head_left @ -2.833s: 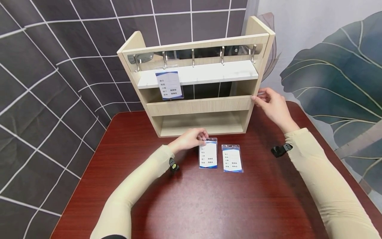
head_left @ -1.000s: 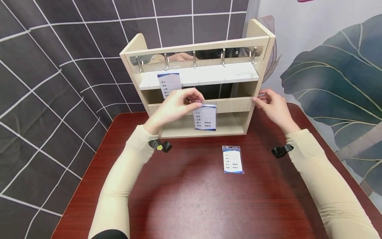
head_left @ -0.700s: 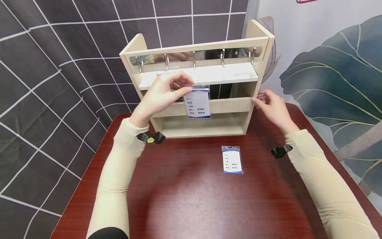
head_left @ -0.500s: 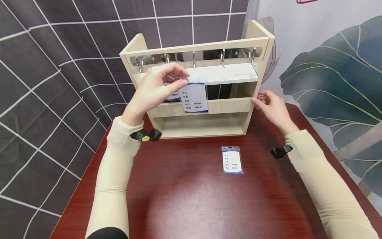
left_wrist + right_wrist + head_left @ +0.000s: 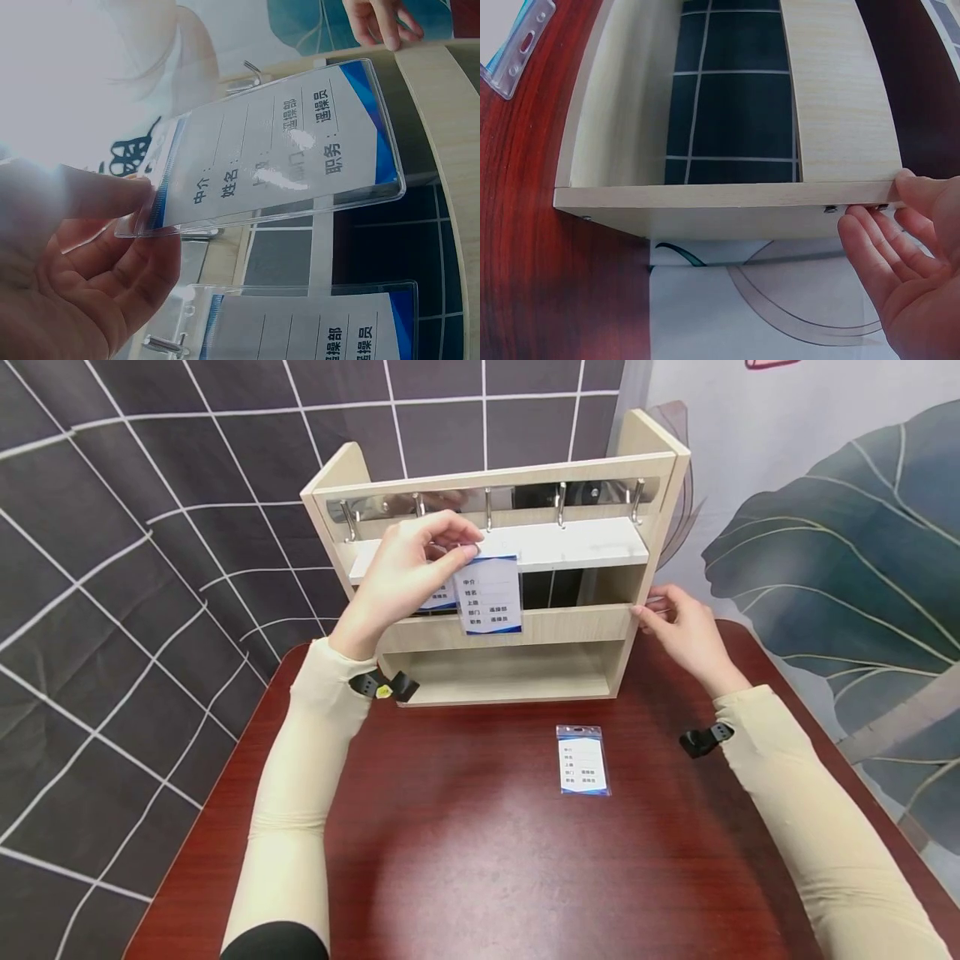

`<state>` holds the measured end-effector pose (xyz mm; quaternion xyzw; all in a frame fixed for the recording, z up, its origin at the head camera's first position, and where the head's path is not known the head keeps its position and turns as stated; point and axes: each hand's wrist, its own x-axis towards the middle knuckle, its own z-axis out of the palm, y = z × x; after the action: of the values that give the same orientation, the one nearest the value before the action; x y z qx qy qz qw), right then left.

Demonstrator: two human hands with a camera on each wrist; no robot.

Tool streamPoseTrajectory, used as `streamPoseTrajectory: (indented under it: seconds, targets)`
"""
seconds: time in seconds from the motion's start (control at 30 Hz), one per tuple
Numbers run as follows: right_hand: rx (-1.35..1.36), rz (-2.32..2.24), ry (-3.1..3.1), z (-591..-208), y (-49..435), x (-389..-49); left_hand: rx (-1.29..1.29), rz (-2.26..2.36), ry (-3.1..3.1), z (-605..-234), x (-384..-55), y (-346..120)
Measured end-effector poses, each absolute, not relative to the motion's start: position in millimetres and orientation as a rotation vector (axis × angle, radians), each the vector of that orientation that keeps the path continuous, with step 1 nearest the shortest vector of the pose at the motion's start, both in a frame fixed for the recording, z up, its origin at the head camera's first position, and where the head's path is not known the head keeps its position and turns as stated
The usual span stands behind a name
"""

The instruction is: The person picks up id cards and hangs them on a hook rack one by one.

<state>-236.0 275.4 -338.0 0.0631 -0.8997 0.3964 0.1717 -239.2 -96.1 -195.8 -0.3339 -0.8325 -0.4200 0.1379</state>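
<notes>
My left hand [image 5: 401, 572] pinches the top corner of a clear badge holder [image 5: 491, 597] between thumb and fingers, raised in front of the shelf's white board. The left wrist view shows its printed card [image 5: 262, 150] with blue corners. Behind and left of it hangs another badge holder [image 5: 441, 599], partly covered by my hand. A third badge holder [image 5: 582, 766] lies flat on the table. At the wooden shelf [image 5: 510, 627], my right hand [image 5: 686, 631] grips the right side panel, thumb at its front edge and fingers on the outer face [image 5: 742, 221].
Several metal hooks [image 5: 488, 510] line a shiny strip across the shelf's upper part. The shelf stands on a dark red table [image 5: 465, 827]. A dark tiled backdrop [image 5: 187, 610] rises behind and left, and a leaf-patterned curtain [image 5: 862, 568] hangs on the right.
My left hand has lifted the badge holder off the table, up to just below the hooks. Lately it has risen slightly further. The right hand keeps its place on the shelf.
</notes>
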Motion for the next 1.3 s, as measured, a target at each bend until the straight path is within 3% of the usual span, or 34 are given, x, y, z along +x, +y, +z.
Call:
streamPoseTrajectory:
  seconds: [0.83, 1.3]
  targets:
    - [0.159, 1.142, -2.575, -336, 276, -236, -0.858, -1.044, -2.455, -193, -265, -82]
    - [0.164, 1.170, -2.566, -336, 275, -236, -0.751, -0.998, -2.472, -191, -262, -75]
